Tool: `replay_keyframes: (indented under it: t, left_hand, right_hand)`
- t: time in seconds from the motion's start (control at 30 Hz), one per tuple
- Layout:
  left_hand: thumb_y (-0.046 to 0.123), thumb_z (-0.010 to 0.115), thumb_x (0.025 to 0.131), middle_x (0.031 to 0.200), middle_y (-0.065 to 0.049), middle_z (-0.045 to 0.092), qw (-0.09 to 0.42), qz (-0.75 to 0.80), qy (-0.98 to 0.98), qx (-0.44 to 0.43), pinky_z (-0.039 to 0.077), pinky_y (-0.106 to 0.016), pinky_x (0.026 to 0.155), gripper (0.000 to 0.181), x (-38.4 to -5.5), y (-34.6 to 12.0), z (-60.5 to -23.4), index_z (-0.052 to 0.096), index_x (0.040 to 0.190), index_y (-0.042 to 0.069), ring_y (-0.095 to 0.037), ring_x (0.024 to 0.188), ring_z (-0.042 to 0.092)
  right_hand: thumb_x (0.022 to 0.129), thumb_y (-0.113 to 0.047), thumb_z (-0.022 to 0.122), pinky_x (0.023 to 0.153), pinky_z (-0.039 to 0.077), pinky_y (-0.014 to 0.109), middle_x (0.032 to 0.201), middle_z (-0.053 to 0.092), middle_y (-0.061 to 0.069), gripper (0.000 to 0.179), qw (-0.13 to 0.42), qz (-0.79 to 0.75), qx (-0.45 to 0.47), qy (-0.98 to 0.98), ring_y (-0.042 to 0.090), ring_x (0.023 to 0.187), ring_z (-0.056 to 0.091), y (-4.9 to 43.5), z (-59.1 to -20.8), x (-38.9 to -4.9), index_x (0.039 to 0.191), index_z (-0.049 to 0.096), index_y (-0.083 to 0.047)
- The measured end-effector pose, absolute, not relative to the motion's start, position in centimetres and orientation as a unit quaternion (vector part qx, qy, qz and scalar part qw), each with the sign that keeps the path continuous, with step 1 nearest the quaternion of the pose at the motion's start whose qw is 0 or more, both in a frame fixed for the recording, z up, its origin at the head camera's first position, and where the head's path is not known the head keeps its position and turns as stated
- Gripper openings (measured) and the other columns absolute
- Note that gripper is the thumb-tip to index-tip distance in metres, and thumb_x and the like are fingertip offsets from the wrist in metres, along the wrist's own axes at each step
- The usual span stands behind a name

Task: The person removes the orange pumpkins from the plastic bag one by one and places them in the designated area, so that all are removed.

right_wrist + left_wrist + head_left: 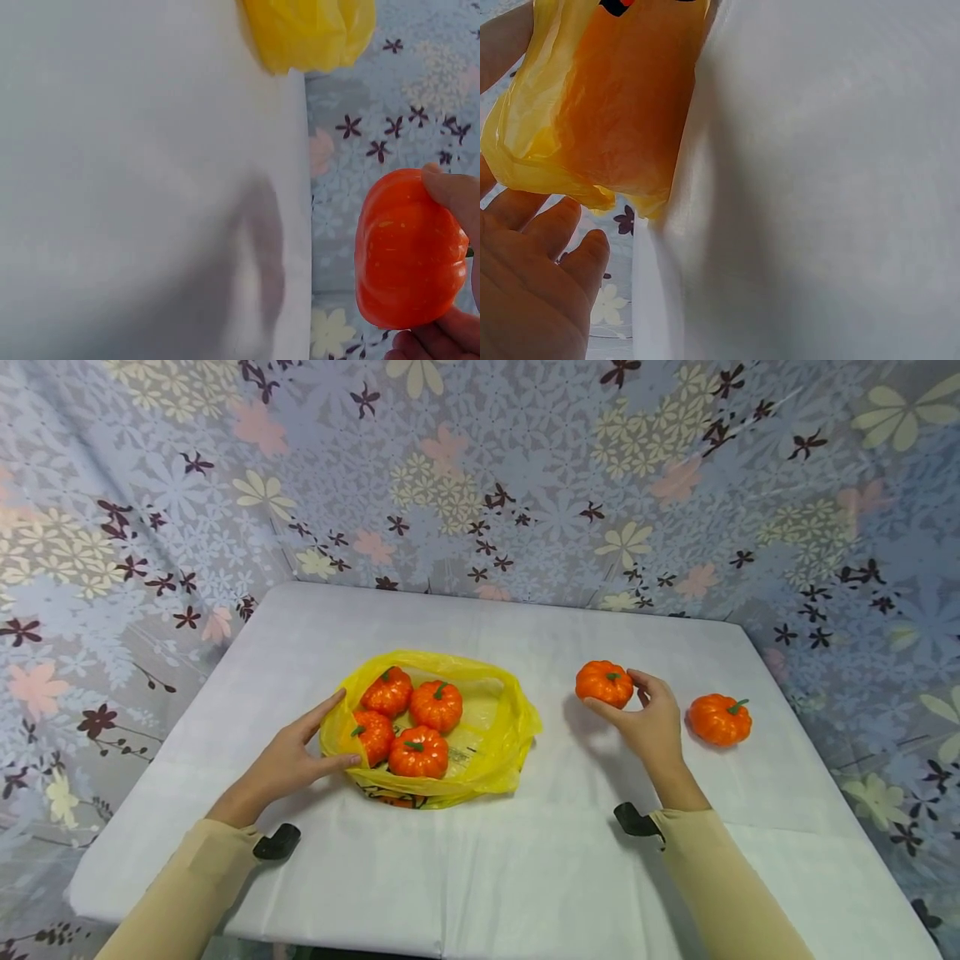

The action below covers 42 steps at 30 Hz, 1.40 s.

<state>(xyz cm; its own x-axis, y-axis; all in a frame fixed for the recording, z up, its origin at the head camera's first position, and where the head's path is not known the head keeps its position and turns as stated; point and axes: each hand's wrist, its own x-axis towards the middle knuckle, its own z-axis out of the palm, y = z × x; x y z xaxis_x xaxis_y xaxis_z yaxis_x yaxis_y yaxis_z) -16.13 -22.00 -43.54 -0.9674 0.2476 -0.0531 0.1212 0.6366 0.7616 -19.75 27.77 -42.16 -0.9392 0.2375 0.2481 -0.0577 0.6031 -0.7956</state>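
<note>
An open yellow plastic bag (487, 785) lies on the table with several small orange pumpkins (418, 753) inside, grouped toward its left side. My left hand (281, 768) is at the bag's left edge, thumb and fingers spread apart along its rim. In the left wrist view the bag's side (622, 112) lies between the thumb and the other fingers. To the right of the bag, my right hand (651, 722) holds another pumpkin (602, 683) above the table, between thumb and fingers. That pumpkin (409, 251) shows its ribbed side in the right wrist view.
One more pumpkin (720, 720) with a green stem sits on the table to the right of my right hand. A white cloth (555, 877) covers the table. Flower-patterned fabric (525, 485) hangs behind it and at both sides.
</note>
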Motion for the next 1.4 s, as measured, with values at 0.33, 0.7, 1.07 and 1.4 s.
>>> replay_keyframes:
  t: [0.33,0.7,1.07,1.4]
  left_hand:
    - [0.052,0.081,0.082,0.164,-0.011,0.024,0.073,0.412,0.902,0.105,0.021,-0.068,0.114,0.102,-16.2,-22.0,-43.6,0.022,0.162,0.029,-0.043,0.148,0.021]
    - [0.050,0.081,0.082,0.164,-0.013,0.024,0.071,0.407,0.904,0.109,0.022,-0.067,0.114,0.103,-16.2,-22.0,-43.5,0.022,0.163,0.025,-0.045,0.147,0.022]
    - [0.051,0.081,0.082,0.164,-0.014,0.024,0.077,0.407,0.904,0.103,0.022,-0.068,0.113,0.104,-16.1,-21.8,-43.5,0.021,0.163,0.026,-0.046,0.147,0.022]
    - [0.051,0.081,0.082,0.164,-0.015,0.024,0.076,0.404,0.905,0.109,0.022,-0.068,0.113,0.103,-16.2,-21.9,-43.4,0.022,0.163,0.025,-0.045,0.147,0.023]
  right_hand:
    - [0.077,-0.041,0.088,0.114,0.037,0.045,0.144,0.048,0.021,0.090,0.161,0.438,-0.116,-0.877,0.037,0.134,0.044,30.7,-42.9,-18.7,0.145,0.049,0.003]
    - [0.078,-0.045,0.086,0.115,0.035,0.047,0.153,0.039,0.022,0.096,0.138,0.442,-0.152,-0.873,0.037,0.140,0.038,32.8,-43.6,-17.8,0.151,0.043,0.000]
    - [0.080,-0.047,0.085,0.116,0.034,0.048,0.154,0.037,0.022,0.099,0.126,0.430,-0.179,-0.876,0.037,0.141,0.038,34.1,-43.9,-17.1,0.153,0.038,0.002]
    - [0.081,-0.047,0.084,0.115,0.034,0.051,0.152,0.038,0.027,0.100,0.116,0.406,-0.180,-0.888,0.041,0.139,0.039,33.7,-43.9,-17.2,0.151,0.037,0.006]
